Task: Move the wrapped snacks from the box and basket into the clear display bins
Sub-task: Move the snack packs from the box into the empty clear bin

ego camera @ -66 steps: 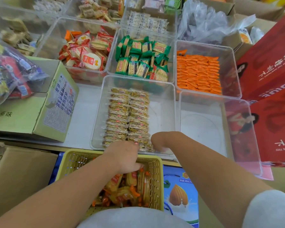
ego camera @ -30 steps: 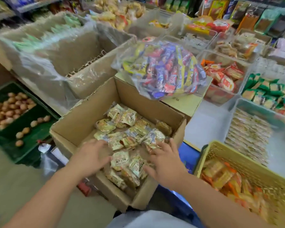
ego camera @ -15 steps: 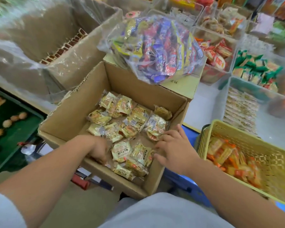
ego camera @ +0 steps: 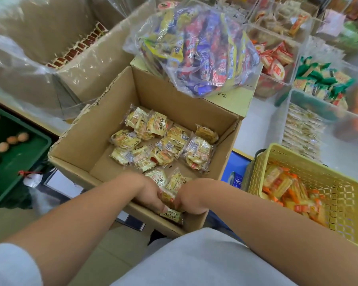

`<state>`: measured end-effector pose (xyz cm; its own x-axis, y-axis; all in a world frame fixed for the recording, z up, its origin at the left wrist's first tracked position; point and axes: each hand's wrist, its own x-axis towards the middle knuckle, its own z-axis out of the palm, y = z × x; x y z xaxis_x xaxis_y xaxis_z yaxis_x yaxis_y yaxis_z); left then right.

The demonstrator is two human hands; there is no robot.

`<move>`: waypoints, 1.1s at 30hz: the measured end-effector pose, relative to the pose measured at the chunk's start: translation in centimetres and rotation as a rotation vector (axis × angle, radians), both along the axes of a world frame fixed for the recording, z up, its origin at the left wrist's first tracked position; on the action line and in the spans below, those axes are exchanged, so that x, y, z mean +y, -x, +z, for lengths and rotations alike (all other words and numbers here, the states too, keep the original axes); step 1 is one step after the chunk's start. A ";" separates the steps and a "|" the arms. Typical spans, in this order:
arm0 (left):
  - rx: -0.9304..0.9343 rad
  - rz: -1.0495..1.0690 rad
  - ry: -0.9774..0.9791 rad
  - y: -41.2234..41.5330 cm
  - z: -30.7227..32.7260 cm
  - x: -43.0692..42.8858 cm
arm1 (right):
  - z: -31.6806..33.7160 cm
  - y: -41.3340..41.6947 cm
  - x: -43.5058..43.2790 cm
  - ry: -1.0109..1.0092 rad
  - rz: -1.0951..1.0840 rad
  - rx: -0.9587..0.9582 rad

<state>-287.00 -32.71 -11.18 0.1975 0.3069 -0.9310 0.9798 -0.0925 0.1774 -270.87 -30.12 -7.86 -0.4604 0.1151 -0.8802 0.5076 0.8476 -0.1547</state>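
The green tray lies far left, apart from the work. My left hand and right hand meet at the near wall of the cardboard box, fingers curled onto a bunch of wrapped snacks. I judge the packets light, crinkly and slippery, with brittle contents; they should be gripped gently by their bodies. The yellow basket and clear bins stand to the right, and the box wall must be cleared on the lift.

before me the white tabletop carries clear bins and a pale green carton.
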 end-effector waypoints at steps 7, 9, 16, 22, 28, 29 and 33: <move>-0.002 -0.117 0.048 -0.8 -1.2 -0.5 | -0.2 0.1 0.5 -0.076 -0.065 0.014; -0.031 -0.091 0.088 -0.6 -1.2 -0.5 | 0.2 -0.3 1.1 -0.097 -0.098 0.039; -0.072 -0.059 0.131 -0.7 -1.1 0.0 | 2.4 -2.8 2.7 -0.258 -0.173 0.165; -0.169 0.043 0.089 0.4 -0.6 0.5 | 2.4 -5.7 3.0 -0.425 -0.141 0.379; -0.134 0.110 0.043 0.9 -0.1 0.6 | 0.9 -6.0 2.2 -0.498 -0.150 0.471; -0.116 0.128 0.040 0.7 -0.3 0.5 | 0.8 -6.1 2.2 -0.504 -0.152 0.483; -0.063 0.119 0.056 0.3 -0.3 0.9 | 0.7 -6.4 2.0 -0.524 -0.160 0.494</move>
